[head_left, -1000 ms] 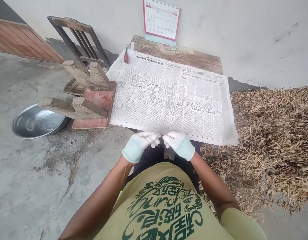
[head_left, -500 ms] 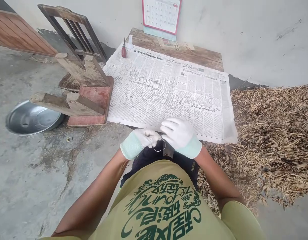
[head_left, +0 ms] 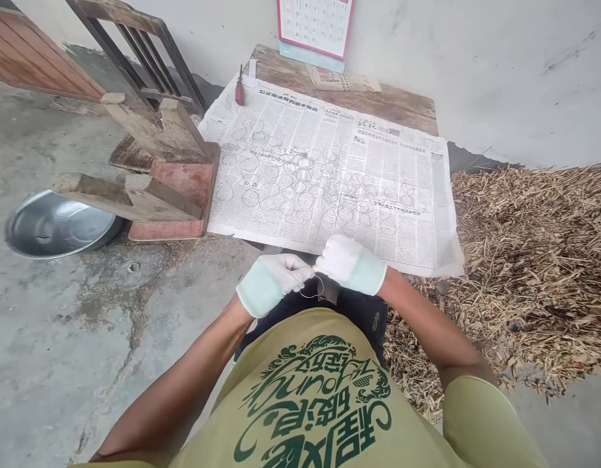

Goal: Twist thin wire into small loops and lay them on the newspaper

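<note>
A thin wire ring (head_left: 309, 297) hangs between my gloved hands, just beyond my shirt front. My left hand (head_left: 276, 281) pinches the ring at its upper side with thumb and fingers. My right hand (head_left: 347, 260) is curled closed, its fingertips meeting the ring's top close to the left fingertips. What exactly sits between the right fingertips is partly hidden by the glove. Beyond both hands, several thin rings (head_left: 303, 177) lie spread and overlapping on the newspaper (head_left: 408, 244).
The newspaper covers most of a wooden table (head_left: 402, 104). A red-handled screwdriver (head_left: 239, 93) and a desk calendar (head_left: 314, 29) are toward the back. At left stand an upturned wooden stool (head_left: 210, 195), a chair (head_left: 159, 32) and a metal basin (head_left: 61, 231). Dry stalks (head_left: 529, 260) are heaped at right.
My right hand's fingers, spread and stretched before, have curled closed at the ring. The left hand keeps its pinch. The view has shifted slightly.
</note>
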